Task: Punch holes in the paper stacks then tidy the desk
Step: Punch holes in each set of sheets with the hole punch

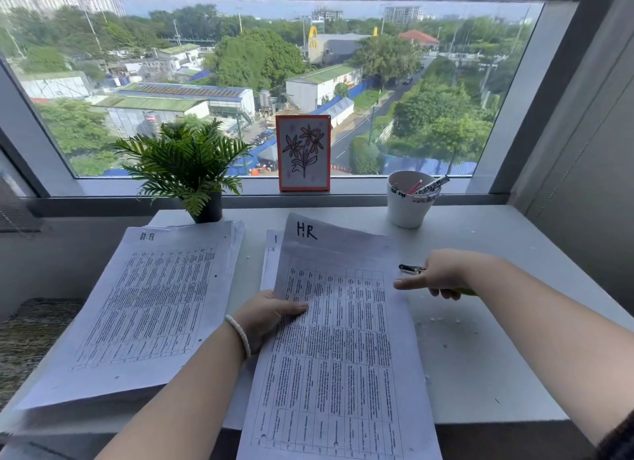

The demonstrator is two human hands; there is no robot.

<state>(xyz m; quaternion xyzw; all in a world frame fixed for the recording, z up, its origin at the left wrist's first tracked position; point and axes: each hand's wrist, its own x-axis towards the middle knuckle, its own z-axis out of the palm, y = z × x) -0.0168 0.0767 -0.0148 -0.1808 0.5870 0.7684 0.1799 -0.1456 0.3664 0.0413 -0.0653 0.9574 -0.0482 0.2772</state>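
Note:
Two paper stacks lie on the white desk [480, 356]. The left stack [147, 305], marked "H-R", shows punched holes along its right edge. In the middle, my left hand [271, 317] pinches the left edge of a printed sheet bundle [343, 339] marked "HR" and lifts it off the sheets below. To the right, my right hand [442, 276] grips a small hole punch [411, 269] with a metal head and a green handle, index finger pointing at the bundle's right edge.
A potted fern [185, 164] stands at the back left. A framed flower drawing [303, 152] leans on the window sill. A white cup of pens [410, 198] sits at the back right. Tiny paper punch-outs [435, 320] dot the desk's right side.

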